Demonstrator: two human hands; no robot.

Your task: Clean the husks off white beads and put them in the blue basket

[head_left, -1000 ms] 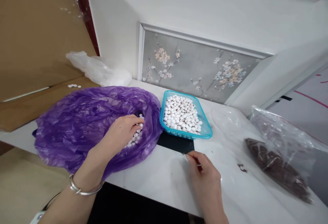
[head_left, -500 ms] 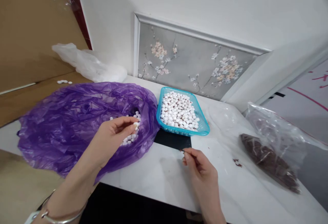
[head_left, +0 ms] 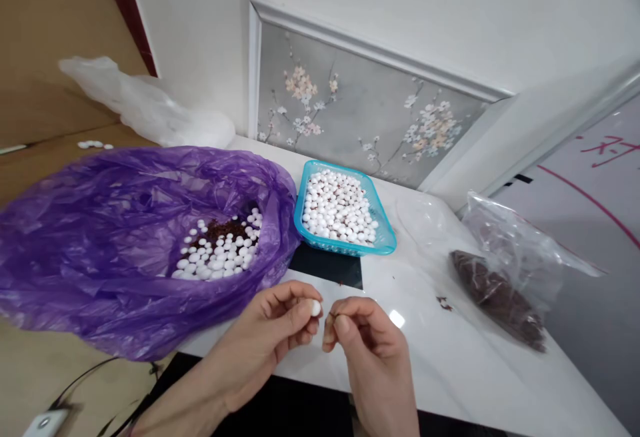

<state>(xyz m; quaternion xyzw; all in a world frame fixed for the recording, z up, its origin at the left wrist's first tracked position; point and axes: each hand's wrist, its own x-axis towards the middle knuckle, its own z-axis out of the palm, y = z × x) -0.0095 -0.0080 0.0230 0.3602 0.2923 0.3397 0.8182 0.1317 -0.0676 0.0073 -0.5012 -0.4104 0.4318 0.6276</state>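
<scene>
Between thumb and fingers, my left hand (head_left: pixel 280 324) pinches a small white ball (head_left: pixel 315 308) above the front of the table. Close beside it on the right, my right hand (head_left: pixel 373 344) is closed in a pinch on a tiny dark brown piece (head_left: pixel 334 316), mostly covered by the fingertips. To the left lies an open purple plastic bag (head_left: pixel 115 224) with many white balls (head_left: pixel 220 257) and dark brown bits (head_left: pixel 225 229) inside. Behind my hands, a blue plastic basket (head_left: pixel 387 227) holds many white balls with brown bits showing among them.
At the right lies a clear bag of brown bits (head_left: pixel 495 297). Loose brown pieces (head_left: pixel 443 303) sit on the white table (head_left: pixel 425 357). A white plastic bag (head_left: pixel 150 114) is at the back left, beside cardboard. A framed floral panel (head_left: pixel 350 104) stands behind the basket.
My left hand has come out of the purple bag with a white ball and moved right, beside my right hand. My right hand has shifted slightly left and down, keeping its pinch.
</scene>
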